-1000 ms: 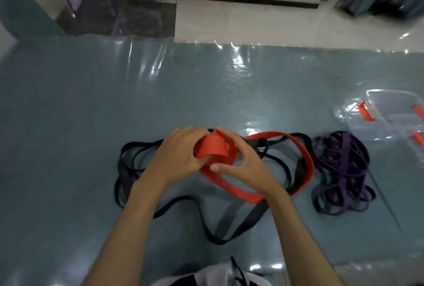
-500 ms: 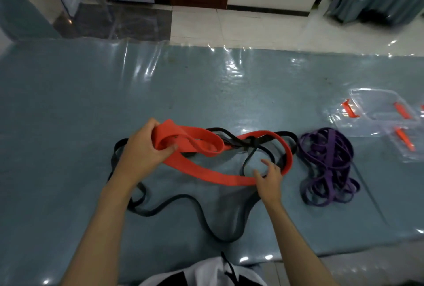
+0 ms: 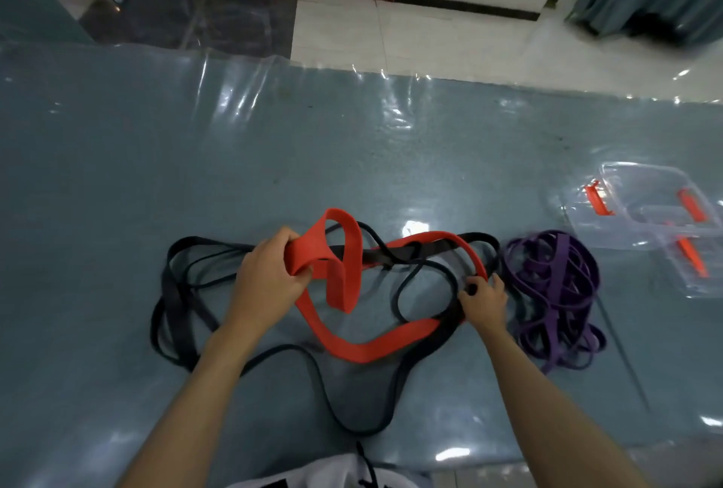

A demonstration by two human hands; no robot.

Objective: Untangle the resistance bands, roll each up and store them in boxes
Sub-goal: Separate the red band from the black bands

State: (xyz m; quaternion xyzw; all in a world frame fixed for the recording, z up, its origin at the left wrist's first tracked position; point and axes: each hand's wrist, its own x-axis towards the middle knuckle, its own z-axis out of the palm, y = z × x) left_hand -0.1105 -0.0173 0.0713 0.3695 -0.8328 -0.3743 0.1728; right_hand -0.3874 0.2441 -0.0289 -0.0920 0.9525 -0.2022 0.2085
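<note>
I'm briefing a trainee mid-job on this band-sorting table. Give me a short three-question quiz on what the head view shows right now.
1. True or false: the left hand grips the red band.
2. Multiple choice: where does the purple band pile lie?
A. inside the clear boxes
B. on the table, between the right hand and the clear boxes
C. under the left forearm
3. Fill in: the red band is tangled with bands of which colour? ____

Key: 1 true. 2 B. 3 black; the black bands cross through the red loop and spread out to the left.
</note>
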